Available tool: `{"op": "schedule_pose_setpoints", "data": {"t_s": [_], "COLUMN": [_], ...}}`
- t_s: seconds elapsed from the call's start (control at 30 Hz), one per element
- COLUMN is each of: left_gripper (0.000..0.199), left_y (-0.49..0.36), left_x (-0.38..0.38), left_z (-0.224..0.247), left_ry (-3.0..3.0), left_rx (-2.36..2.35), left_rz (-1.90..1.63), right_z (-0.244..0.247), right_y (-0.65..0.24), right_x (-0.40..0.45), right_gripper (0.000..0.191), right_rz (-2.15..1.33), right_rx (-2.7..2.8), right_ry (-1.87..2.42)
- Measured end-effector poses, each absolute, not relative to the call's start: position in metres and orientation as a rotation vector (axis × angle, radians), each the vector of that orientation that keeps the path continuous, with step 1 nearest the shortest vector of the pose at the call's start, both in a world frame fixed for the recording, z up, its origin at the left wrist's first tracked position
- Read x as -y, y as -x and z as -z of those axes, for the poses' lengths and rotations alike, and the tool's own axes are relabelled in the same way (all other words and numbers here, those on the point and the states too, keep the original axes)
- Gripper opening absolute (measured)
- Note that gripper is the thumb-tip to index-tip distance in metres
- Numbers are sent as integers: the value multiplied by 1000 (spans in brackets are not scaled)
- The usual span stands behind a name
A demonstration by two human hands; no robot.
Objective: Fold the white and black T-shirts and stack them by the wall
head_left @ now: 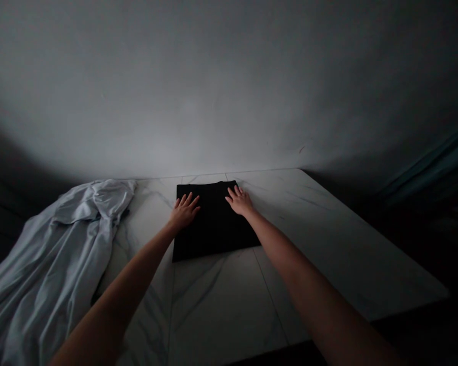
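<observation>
A black folded piece of cloth lies flat on the marble-patterned table, its far edge towards the wall. My left hand rests on its left side with the fingers spread. On the opposite side, my right hand lies flat near the far right corner, fingers apart. Both palms face down, and neither hand grips the fabric. What kind of garment or cloth it is, I cannot make out in the dim light.
A crumpled light grey cloth is heaped on the table's left side and hangs towards the front. Behind the table rises a plain grey wall. Dark teal fabric shows at the far right, beyond the table's right edge.
</observation>
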State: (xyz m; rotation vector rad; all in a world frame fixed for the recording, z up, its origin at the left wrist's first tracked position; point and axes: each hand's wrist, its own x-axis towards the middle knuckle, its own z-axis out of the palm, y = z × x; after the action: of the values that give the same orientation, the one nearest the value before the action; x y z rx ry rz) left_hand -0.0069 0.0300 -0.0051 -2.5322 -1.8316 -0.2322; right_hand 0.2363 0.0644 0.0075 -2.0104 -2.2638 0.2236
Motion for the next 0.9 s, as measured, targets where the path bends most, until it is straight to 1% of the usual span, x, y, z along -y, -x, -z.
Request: {"op": "schedule_pose_setpoints", "data": {"t_s": [0.07, 0.1, 0.17, 0.27, 0.4, 0.5, 0.63, 0.7, 0.77, 0.83, 0.9], "left_gripper": [57, 58, 58, 56, 55, 54, 44, 41, 42, 44, 48], "left_y": [1, -4, -16, -25, 2, 36, 56, 53, 47, 41, 39], "left_x": [-14, -5, 18, 59, 100, 101, 79, 75, 81, 96, 114], "left_z": [-1, -4, -7, 1, 20, 22, -1, -12, -19, -19, -18], "left_ry": [2482, 2473, 2519, 2656, 2666, 2553, 2297, 2230, 2242, 2265, 2212], "left_rx": [1885, 1874, 1774, 1609, 1641, 1868, 2282, 2498, 2686, 2850, 2978], "left_rz": [202, 226, 294, 306, 316, 460, 877, 1036, 1122, 1190, 1307], "right_z": [-12, -14, -14, -5, 15, 17, 5, -1, -2, -1, -1], "right_y": [-233, -228, -217, -211, -243, -277, -294, -295, -297, -302, -310], "right_x": [-47, -36, -10, 35, 74, 77, 71, 72, 76, 82, 88], "right_gripper": [61, 62, 61, 59, 57, 51, 35, 30, 27, 25, 19], "right_rz": [-137, -94, -53, -106, -97, -59, -108, -222, -351, -485, -695], "right_rx": [2080, 2044, 2121, 2319, 2234, 2040, 1803, 1736, 1685, 1619, 1522], "right_ry": [2146, 2136, 1974, 1719, 1781, 1872, 1956, 2019, 2027, 1956, 1883]}}
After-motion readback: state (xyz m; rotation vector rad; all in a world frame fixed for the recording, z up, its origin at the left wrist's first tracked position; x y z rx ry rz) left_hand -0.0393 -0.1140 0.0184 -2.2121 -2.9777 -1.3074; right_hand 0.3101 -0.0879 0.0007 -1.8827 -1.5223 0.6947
